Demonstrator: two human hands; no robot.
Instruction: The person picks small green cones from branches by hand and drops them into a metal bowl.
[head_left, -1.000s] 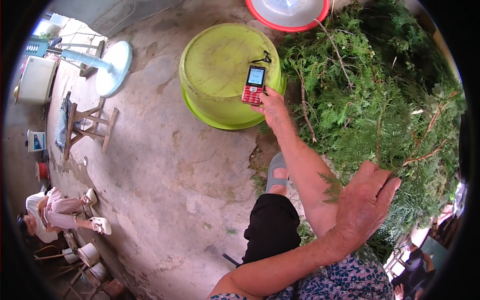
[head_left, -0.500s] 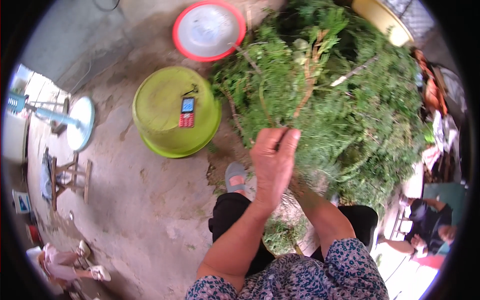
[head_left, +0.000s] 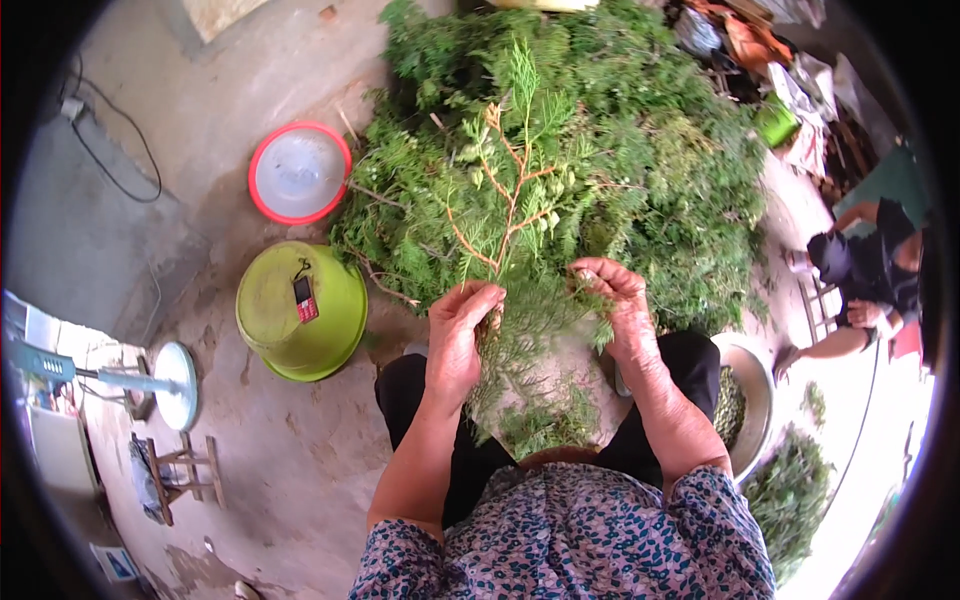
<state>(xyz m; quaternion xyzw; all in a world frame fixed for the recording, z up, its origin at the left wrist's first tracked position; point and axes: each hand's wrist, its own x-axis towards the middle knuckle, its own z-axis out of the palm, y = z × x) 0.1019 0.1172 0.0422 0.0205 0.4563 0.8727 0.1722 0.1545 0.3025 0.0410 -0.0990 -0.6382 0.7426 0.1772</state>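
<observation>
My left hand (head_left: 462, 335) pinches the lower end of a conifer branch (head_left: 513, 208). The branch stands up in front of me, its orange-brown stems forked and bearing green sprays and small pale-green cones. To its right is my right hand (head_left: 618, 300), fingers bent together at the edge of the foliage; what they hold, if anything, I cannot make out. Beyond both hands rises a big pile of green conifer branches (head_left: 670, 190). More green trimmings (head_left: 550, 420) lie between my knees.
Left of the pile stand an upturned lime-green basin (head_left: 300, 345) with a red phone (head_left: 304, 300) on it and a red-rimmed basin (head_left: 300, 172). By my right knee is a metal bowl (head_left: 762, 385) of small green cones. A person (head_left: 870, 260) sits at the right.
My hands, close together before, are now apart, the right one out from behind the left. The view has shifted, and the metal bowl now shows at my right.
</observation>
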